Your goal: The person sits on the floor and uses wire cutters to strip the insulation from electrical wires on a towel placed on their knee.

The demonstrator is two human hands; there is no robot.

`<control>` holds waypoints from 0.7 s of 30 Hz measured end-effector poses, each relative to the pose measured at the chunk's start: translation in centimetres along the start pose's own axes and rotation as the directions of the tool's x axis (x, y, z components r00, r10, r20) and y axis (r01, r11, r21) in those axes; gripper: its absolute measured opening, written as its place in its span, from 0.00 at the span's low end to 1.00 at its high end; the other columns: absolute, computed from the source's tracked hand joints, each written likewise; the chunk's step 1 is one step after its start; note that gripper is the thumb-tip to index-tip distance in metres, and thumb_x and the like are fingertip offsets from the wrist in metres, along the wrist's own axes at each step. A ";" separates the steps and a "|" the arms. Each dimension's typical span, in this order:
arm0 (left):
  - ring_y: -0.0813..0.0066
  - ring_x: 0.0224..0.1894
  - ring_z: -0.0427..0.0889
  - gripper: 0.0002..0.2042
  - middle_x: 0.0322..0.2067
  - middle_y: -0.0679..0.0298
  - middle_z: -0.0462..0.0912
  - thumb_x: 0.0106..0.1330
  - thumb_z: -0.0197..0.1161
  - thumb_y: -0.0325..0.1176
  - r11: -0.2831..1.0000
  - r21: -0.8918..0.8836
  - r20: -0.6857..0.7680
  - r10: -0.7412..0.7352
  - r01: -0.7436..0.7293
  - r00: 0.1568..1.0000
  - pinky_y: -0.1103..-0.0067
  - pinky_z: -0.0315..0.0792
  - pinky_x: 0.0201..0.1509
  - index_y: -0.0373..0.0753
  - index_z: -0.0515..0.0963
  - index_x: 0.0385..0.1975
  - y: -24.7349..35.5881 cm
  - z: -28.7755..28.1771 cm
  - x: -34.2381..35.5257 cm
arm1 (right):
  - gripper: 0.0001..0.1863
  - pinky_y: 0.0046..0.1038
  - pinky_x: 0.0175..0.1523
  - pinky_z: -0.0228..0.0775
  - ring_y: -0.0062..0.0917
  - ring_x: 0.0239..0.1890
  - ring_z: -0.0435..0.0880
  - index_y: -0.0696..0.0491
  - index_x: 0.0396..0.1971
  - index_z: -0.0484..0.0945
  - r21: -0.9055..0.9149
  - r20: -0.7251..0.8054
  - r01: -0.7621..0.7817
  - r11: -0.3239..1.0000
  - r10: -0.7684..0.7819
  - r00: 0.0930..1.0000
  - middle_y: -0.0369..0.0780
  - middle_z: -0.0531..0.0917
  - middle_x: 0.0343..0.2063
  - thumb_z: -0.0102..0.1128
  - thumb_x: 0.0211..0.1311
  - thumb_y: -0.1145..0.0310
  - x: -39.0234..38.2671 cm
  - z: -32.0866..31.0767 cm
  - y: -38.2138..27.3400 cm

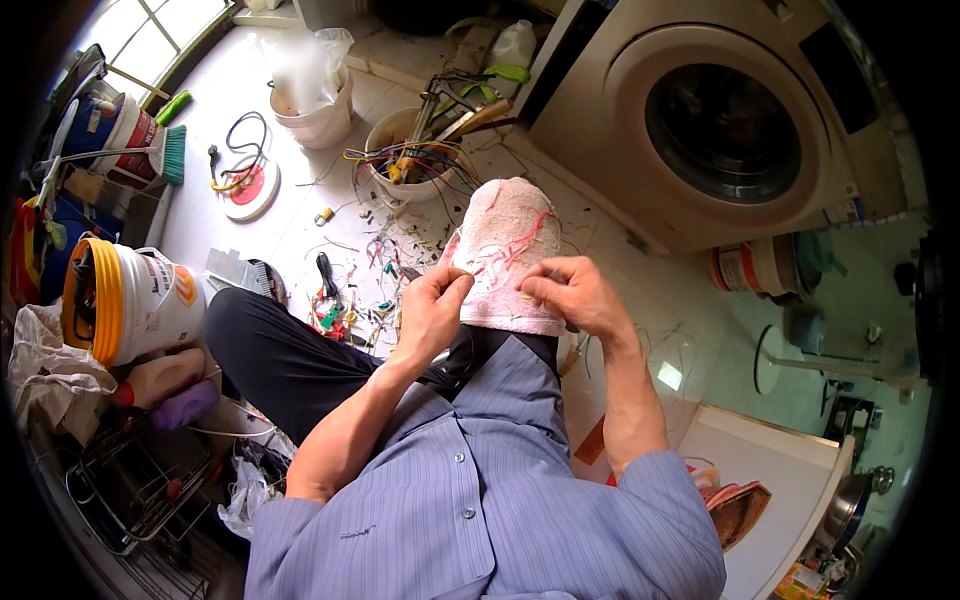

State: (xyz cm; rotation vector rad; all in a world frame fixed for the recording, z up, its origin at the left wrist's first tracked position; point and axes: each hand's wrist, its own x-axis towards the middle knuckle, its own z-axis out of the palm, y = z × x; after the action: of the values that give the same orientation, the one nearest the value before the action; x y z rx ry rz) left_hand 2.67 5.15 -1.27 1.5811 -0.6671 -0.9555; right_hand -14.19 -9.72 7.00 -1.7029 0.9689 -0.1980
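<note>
A pink towel (510, 215) is draped over my raised knee. Thin red strands (525, 240) and whitish bits lie across it. My left hand (432, 308) is closed in a pinch at the towel's left edge; what it holds, if anything, is too small to make out. Over the towel's right side, my right hand (582, 292) also pinches, thumb against curled fingers, with something tiny that I cannot name. Left of the knee, coloured wire scraps (385, 250) and small green and red parts (332, 316) are scattered on the floor.
A bucket of tools and wires (400, 130) stands ahead, beside a white bin with a bag (312, 108). A washing machine (590, 120) fills the far right. To the left are a white bucket with yellow hose (160, 300), a broom (170, 155) and a coiled cord (245, 140).
</note>
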 end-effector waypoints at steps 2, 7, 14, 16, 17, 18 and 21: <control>0.84 0.28 0.74 0.09 0.24 0.69 0.81 0.68 0.63 0.31 0.999 -0.036 -0.001 -0.012 0.012 1.000 0.82 0.69 0.33 0.29 0.83 0.35 -0.1 0.0 0.1 | 0.11 0.24 0.29 0.67 0.14 0.24 0.75 0.59 0.30 0.84 -0.049 -0.020 -0.042 0.998 0.041 0.999 0.33 0.82 0.20 0.66 0.64 0.66 0.1 0.5 0.5; 0.87 0.30 0.72 0.08 0.27 0.72 0.79 0.71 0.63 0.31 0.980 -0.186 0.162 -0.036 0.067 0.986 0.84 0.67 0.34 0.31 0.82 0.39 0.8 -0.1 -0.7 | 0.17 0.19 0.18 0.54 0.13 0.14 0.69 0.63 0.32 0.82 0.504 -0.080 -0.117 0.856 0.181 0.980 0.38 0.82 0.20 0.64 0.69 0.61 3.1 0.1 3.1; 0.87 0.27 0.70 0.08 0.23 0.73 0.75 0.71 0.62 0.31 0.961 -0.197 0.326 -0.123 0.195 0.937 0.85 0.62 0.30 0.33 0.82 0.39 2.9 -0.2 -0.7 | 0.09 0.15 0.19 0.57 0.10 0.16 0.71 0.54 0.32 0.80 0.762 0.064 -0.114 0.638 0.101 0.993 0.35 0.82 0.22 0.69 0.65 0.65 3.6 -0.4 3.6; 0.77 0.27 0.75 0.09 0.26 0.66 0.79 0.69 0.64 0.33 0.999 0.034 0.347 -0.026 0.015 0.937 0.80 0.67 0.31 0.33 0.82 0.41 1.8 -0.5 -0.2 | 0.08 0.14 0.19 0.58 0.10 0.17 0.71 0.52 0.30 0.79 0.754 0.022 -0.094 0.651 0.118 0.993 0.34 0.82 0.22 0.70 0.65 0.66 3.3 0.0 3.3; 0.72 0.28 0.78 0.10 0.27 0.63 0.81 0.69 0.64 0.33 0.986 0.147 0.366 0.020 -0.078 0.930 0.77 0.70 0.32 0.33 0.82 0.42 1.4 -0.6 0.0 | 0.08 0.14 0.20 0.58 0.10 0.17 0.71 0.51 0.30 0.79 0.749 0.001 -0.084 0.657 0.126 0.992 0.34 0.82 0.22 0.71 0.64 0.67 3.2 0.1 3.2; 0.66 0.31 0.80 0.12 0.30 0.60 0.82 0.67 0.65 0.34 0.940 0.255 0.316 0.140 -0.226 0.938 0.74 0.71 0.36 0.33 0.82 0.44 1.7 -0.6 0.1 | 0.09 0.14 0.20 0.58 0.10 0.17 0.71 0.50 0.29 0.79 0.741 -0.008 -0.072 0.667 0.116 0.993 0.34 0.82 0.22 0.71 0.64 0.67 3.1 0.0 3.2; 0.49 0.44 0.82 0.19 0.42 0.52 0.84 0.63 0.68 0.36 0.601 0.589 0.249 0.502 -0.541 0.829 0.61 0.73 0.53 0.35 0.78 0.52 3.9 -0.6 -0.2 | 0.09 0.14 0.20 0.58 0.10 0.17 0.71 0.50 0.29 0.78 0.723 -0.037 -0.047 0.690 0.107 0.994 0.33 0.82 0.21 0.71 0.64 0.67 2.7 -0.1 3.2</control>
State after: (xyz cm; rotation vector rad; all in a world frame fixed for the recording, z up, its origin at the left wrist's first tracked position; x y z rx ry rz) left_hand 3.30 4.76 2.58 1.7697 -1.5344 -0.3154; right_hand -14.06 -11.84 3.40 -0.9181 0.8537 -0.5222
